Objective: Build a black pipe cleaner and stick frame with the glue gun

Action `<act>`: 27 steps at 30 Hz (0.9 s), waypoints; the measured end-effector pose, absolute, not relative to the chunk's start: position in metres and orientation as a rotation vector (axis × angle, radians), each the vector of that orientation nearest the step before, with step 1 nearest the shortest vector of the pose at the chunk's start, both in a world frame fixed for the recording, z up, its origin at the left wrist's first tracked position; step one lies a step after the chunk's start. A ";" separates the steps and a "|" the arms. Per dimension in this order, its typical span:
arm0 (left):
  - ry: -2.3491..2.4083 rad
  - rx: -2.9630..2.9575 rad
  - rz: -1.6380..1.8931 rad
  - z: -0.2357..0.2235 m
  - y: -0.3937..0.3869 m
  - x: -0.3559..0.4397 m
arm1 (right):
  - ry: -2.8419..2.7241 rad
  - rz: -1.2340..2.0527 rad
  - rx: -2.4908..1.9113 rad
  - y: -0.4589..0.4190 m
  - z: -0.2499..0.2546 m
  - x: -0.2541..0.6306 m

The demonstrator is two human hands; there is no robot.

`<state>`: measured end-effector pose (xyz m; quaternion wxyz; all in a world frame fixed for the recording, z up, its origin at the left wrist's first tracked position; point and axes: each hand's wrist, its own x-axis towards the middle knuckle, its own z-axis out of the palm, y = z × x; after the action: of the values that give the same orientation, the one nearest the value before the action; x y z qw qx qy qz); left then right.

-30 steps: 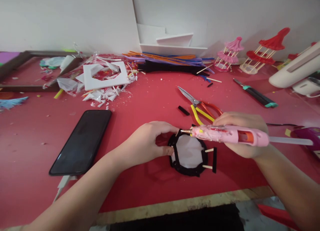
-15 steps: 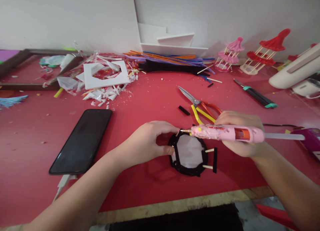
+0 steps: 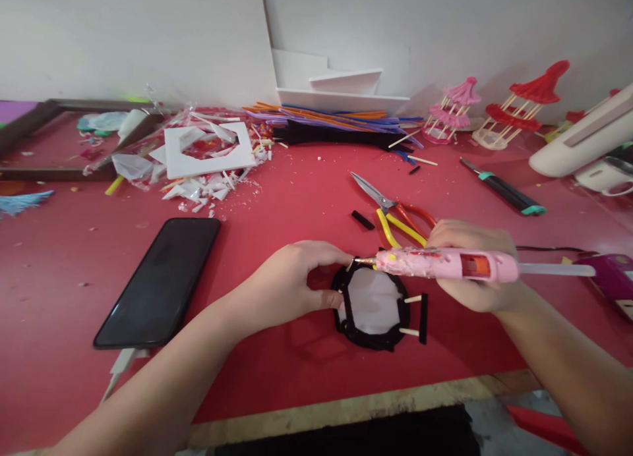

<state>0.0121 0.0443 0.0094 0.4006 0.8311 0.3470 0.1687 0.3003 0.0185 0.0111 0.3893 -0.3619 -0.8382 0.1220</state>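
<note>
gripping the pink glue gun (image 3: 420, 263), the right hand (image 3: 469, 298) is curling its fingers closed around the handle, and a translucent glue stick (image 3: 556, 269) is poking out of the gun's back end. the black-rimmed piece (image 3: 370, 341), with its white middle, is lying on the red desk (image 3: 277, 377) between the hands. the left hand (image 3: 291, 278) is holding the left side of the black-rimmed piece, thumb and forefinger partly open with a gap between them, fingertips resting on its edge. the gun's nozzle is pointing at the upper left edge of the black-rimmed piece, right beside the left forefinger; whether it is touching is too small to tell. on the right side of the black-rimmed piece, two pale sticks are reaching out to a short black bar (image 3: 424, 319). just beyond the black-rimmed piece, scissors (image 3: 403, 220) with yellow and red handles are lying near a loose black strip (image 3: 362, 220). well to the left of the black-rimmed piece, a dark phone (image 3: 158, 285) is resting with a white cable plugged in. farther beyond the black-rimmed piece, to the right, a black and green cutter (image 3: 509, 192) is lying in front of a pink tower (image 3: 450, 116) and a red tower (image 3: 524, 107).
</note>
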 end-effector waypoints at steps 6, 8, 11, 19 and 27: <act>0.902 2.081 0.409 0.010 0.044 0.013 | -2.108 0.287 -0.900 0.020 0.012 0.298; 0.908 2.081 0.406 0.010 0.044 0.013 | -2.106 0.280 -0.903 0.020 0.011 0.298; 0.903 2.082 0.419 0.010 0.044 0.012 | -2.121 0.309 -0.915 0.020 0.010 0.302; 0.919 2.079 0.429 0.010 0.044 0.013 | -2.117 0.249 -0.854 0.021 0.014 0.318; 1.006 2.058 0.444 0.010 0.042 0.015 | -2.064 0.140 -0.866 0.024 0.016 0.316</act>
<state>0.0151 0.0417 0.0099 0.3935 0.8108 0.3963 0.1751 0.3164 0.0235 0.0164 0.4343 -0.3479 -0.8290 0.0560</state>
